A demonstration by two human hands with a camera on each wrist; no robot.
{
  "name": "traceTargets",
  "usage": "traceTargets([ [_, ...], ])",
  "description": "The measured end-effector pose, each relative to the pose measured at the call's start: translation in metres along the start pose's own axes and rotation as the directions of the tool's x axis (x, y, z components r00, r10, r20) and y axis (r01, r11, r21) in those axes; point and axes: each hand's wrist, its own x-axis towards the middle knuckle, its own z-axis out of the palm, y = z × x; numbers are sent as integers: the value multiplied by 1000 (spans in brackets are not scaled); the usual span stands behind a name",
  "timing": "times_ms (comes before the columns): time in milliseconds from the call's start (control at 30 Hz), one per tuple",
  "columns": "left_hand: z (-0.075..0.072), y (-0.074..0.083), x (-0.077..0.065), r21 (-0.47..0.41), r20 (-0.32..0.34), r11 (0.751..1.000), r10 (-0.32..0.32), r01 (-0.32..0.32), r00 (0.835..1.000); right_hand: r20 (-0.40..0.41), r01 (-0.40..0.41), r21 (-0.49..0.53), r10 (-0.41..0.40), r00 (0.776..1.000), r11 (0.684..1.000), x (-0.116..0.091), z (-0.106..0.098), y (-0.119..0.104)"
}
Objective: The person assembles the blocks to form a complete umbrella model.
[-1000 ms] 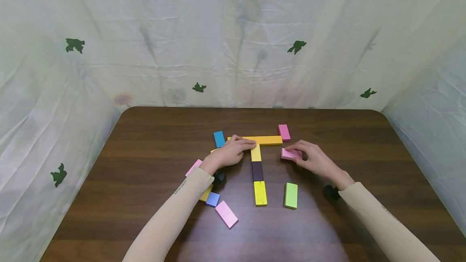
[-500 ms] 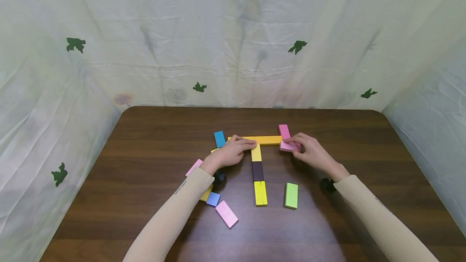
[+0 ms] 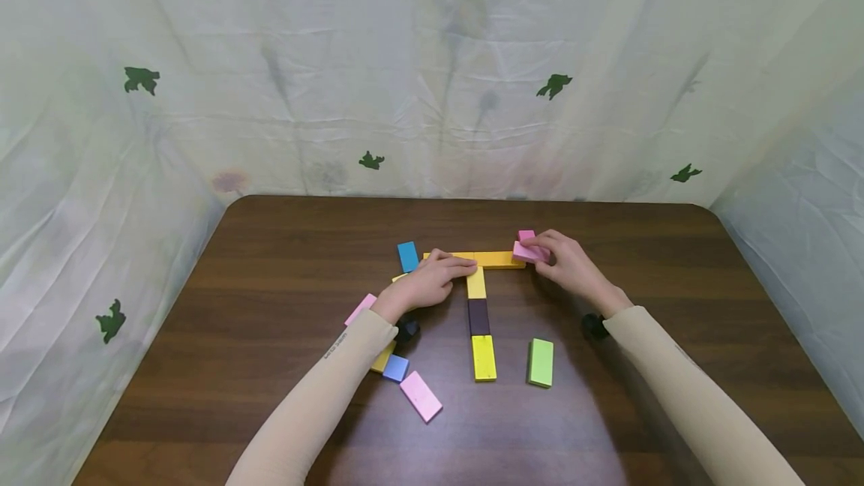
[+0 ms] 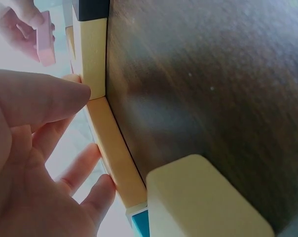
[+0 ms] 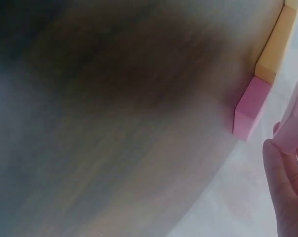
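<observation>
My right hand (image 3: 570,267) pinches a light pink block (image 3: 529,252) between thumb and fingers. The block is raised over the right end of the row of orange blocks (image 3: 498,259), partly hiding a darker pink block (image 3: 526,235). In the right wrist view that darker pink block (image 5: 252,101) lies against the orange end, apart from the held block (image 5: 290,129). My left hand (image 3: 425,283) rests on the orange row where a pale yellow block (image 3: 476,283) meets it. In the left wrist view its fingertips (image 4: 106,187) touch the orange block (image 4: 117,148).
Below the pale yellow block, a dark purple block (image 3: 478,317) and a bright yellow block (image 3: 484,358) continue the line. A green block (image 3: 541,363) lies right of it. Blue (image 3: 408,256), small blue (image 3: 395,368) and pink (image 3: 421,397) blocks lie left; my left forearm hides others.
My right hand has carried the light pink block away from me and slightly left, up over the row's right end and the darker pink block. My left hand has stayed in place.
</observation>
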Motion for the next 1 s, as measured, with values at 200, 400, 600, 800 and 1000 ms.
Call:
traceTargets([
  [200, -3, 3, 0, -8, 5, 1000, 2, -2, 1000, -9, -23, 0, 23, 1000, 1000, 11, 1, 2],
  [400, -3, 3, 0, -13, 7, 1000, 5, -5, 1000, -40, -22, 0, 22, 999, 1000, 22, 3, 7],
  [600, -2, 2, 0, -22, 10, 1000, -7, 8, 1000, -47, -51, -3, 51, 998, 999, 31, 5, 11],
  [800, 0, 1, 0, -25, 16, 1000, -14, 14, 1000, -55, -92, -13, 91, 994, 996, 39, 6, 14],
  [1000, 2, -1, 1, -28, 14, 999, -17, 17, 1000, -63, -112, -14, 111, 992, 994, 46, 6, 14],
])
